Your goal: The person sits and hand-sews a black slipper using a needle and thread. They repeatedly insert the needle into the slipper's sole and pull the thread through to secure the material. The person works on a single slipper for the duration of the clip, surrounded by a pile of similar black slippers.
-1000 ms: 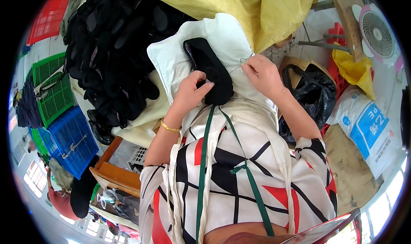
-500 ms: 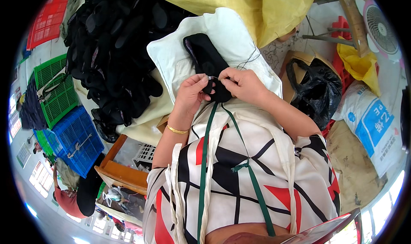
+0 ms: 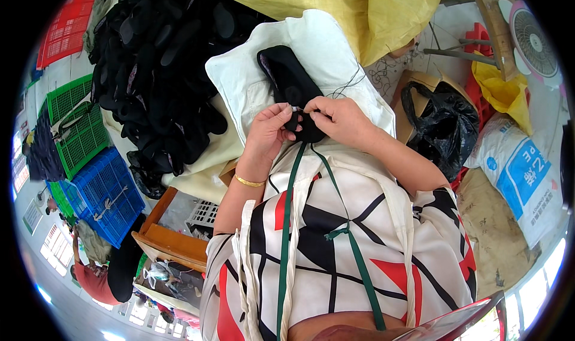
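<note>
A black cloth shoe (image 3: 286,71) lies on a white cloth (image 3: 323,41) over my lap, its opening toward the far left. Over the shoe's near end, my left hand (image 3: 271,125) pinches a small black fabric piece (image 3: 291,123); whether it is part of the shoe I cannot tell. A tiny pale, shiny bit shows at its thumb tip. Close beside it, my right hand (image 3: 338,116) has thumb and forefinger pressed together, on something too fine to make out. Dark thread (image 3: 347,89) lies loosely on the white cloth beyond my right hand.
A large heap of black shoes (image 3: 162,59) is at the far left, beside green (image 3: 70,125) and blue crates (image 3: 106,191). To the right stand a cardboard box with a black plastic bag (image 3: 446,122), a white sack (image 3: 518,173) and a fan (image 3: 532,38). A wooden stool (image 3: 171,245) is near left.
My right fingertips have shifted slightly left, closer to my left thumb. My left hand and the shoe stay almost where they were.
</note>
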The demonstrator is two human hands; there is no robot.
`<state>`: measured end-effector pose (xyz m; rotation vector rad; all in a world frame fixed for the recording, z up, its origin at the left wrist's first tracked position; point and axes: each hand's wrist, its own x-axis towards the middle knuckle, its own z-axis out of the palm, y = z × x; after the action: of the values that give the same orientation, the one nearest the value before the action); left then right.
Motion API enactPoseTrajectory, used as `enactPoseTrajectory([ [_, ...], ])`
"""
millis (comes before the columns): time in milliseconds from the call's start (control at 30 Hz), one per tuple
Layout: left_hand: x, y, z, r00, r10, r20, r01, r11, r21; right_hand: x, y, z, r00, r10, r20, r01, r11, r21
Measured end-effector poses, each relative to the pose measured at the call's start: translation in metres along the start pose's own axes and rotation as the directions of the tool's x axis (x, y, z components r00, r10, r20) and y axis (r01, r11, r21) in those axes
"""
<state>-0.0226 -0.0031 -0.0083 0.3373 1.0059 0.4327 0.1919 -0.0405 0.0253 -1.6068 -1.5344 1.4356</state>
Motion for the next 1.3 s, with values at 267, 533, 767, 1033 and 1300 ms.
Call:
enactPoseTrajectory([
  [267,-0.005,-0.008,0.011,0.990,0.113,-0.087,-0.115,0.993,-0.018,0.002,0.007,0.000,0.986,0.133,0.101,-0.151,0.968,0.199],
  [533,-0.003,-0.013,0.013,0.984,0.134,-0.121,-0.126,0.990,0.070,0.008,0.001,0.000,0.927,0.299,0.229,-0.363,0.870,0.333],
  [767,-0.005,-0.008,0.018,0.982,0.134,-0.135,-0.119,0.986,0.113,0.016,-0.002,0.001,0.902,0.342,0.265,-0.420,0.841,0.343],
  [1033,-0.005,-0.006,0.022,0.981,0.143,-0.135,-0.120,0.979,0.168,0.028,0.004,0.000,0.884,0.305,0.354,-0.444,0.785,0.433],
  [1300,-0.006,-0.011,0.026,0.961,0.220,-0.167,-0.168,0.945,0.281,0.030,0.007,-0.016,0.987,0.114,0.112,-0.146,0.930,0.338],
])
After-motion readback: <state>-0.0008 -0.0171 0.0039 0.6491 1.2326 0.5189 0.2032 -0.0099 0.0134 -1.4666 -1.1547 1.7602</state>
